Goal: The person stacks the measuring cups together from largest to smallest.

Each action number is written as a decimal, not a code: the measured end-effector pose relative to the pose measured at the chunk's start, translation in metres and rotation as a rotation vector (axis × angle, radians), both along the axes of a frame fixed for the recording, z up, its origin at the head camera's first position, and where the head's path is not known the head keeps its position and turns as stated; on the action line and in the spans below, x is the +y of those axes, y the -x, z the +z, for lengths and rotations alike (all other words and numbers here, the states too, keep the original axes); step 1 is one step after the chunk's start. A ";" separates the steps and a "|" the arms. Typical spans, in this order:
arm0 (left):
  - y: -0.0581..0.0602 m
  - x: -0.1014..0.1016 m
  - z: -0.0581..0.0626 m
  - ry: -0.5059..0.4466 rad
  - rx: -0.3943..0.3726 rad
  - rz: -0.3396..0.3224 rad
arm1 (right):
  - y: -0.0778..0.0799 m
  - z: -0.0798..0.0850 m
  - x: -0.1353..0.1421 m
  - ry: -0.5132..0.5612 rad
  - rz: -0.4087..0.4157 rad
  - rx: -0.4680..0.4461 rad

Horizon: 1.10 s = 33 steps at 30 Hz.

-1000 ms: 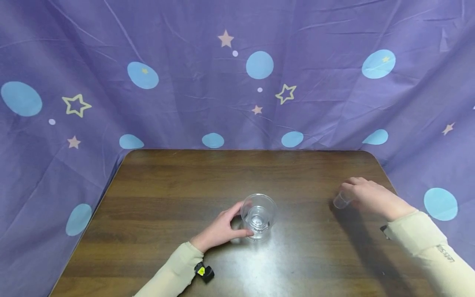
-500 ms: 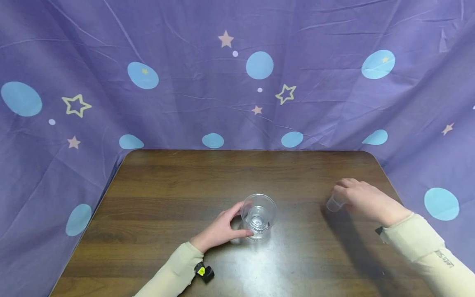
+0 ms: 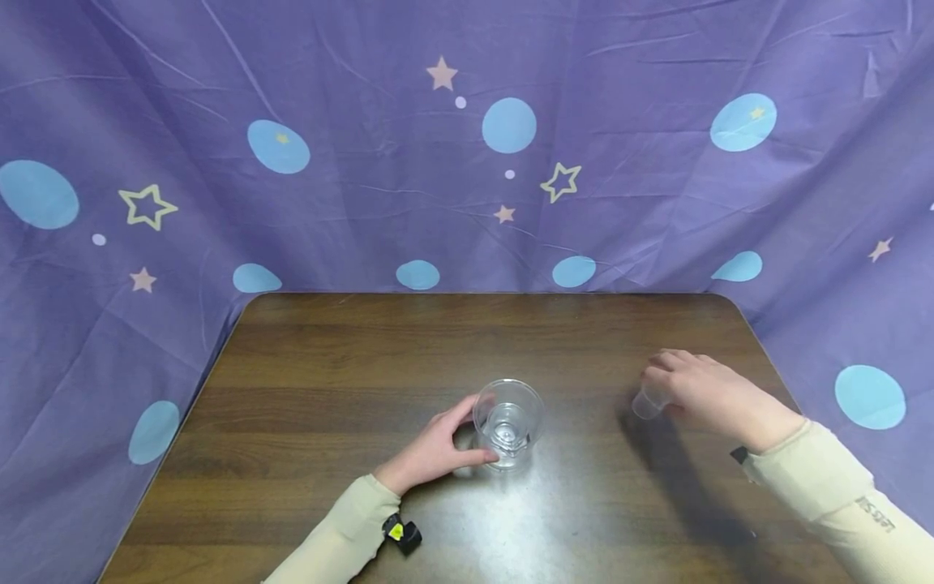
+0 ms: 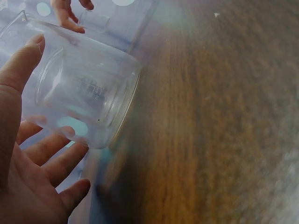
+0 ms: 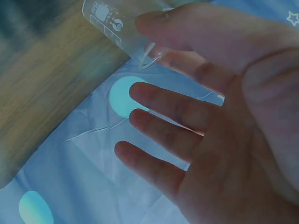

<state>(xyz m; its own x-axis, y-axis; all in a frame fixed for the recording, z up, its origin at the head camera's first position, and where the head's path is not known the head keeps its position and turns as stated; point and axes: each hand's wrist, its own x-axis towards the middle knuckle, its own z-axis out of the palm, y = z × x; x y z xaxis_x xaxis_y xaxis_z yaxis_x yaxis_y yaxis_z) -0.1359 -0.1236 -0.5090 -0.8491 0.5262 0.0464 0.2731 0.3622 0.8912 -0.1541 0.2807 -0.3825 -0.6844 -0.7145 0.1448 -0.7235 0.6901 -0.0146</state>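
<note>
A large clear beaker (image 3: 537, 414) stands upright near the middle of the table, with a smaller clear beaker (image 4: 88, 88) nested inside it. My left hand (image 3: 434, 448) holds the large beaker from its left side, thumb on the near wall and fingers around the far one. Off to the right, my right hand (image 3: 711, 397) pinches a small beaker (image 3: 645, 404) between thumb and index finger. White print and a scale show on this small beaker (image 5: 110, 25) in the right wrist view, where the other fingers (image 5: 163, 135) extend away from it. Whether its base touches the table I cannot tell.
The brown wood-grain table (image 3: 328, 349) has rounded far corners. A purple curtain (image 3: 350, 162) with stars and blue dots hangs behind and along both sides. Beneath the right forearm falls a long dark shadow. A black wrist strap (image 3: 403, 534) sits at the left cuff.
My right hand has shifted a little to the left with the small beaker, towards the large one. My left hand and the nested beakers have stayed in place.
</note>
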 end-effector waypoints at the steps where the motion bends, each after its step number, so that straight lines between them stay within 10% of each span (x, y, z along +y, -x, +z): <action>1: 0.000 0.000 0.000 0.000 0.000 -0.001 | -0.001 0.001 -0.001 -0.004 0.002 -0.001; 33: 0.001 0.000 -0.002 -0.021 -0.010 -0.012 | -0.019 0.017 -0.035 -0.079 0.009 0.033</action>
<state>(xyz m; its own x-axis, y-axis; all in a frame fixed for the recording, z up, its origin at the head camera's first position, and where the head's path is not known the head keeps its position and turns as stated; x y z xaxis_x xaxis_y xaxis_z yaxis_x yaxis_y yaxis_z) -0.1366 -0.1241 -0.5109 -0.8433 0.5352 0.0490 0.2685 0.3406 0.9010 -0.1353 0.2461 -0.3652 -0.6740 -0.7304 0.1105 -0.7286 0.6820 0.0636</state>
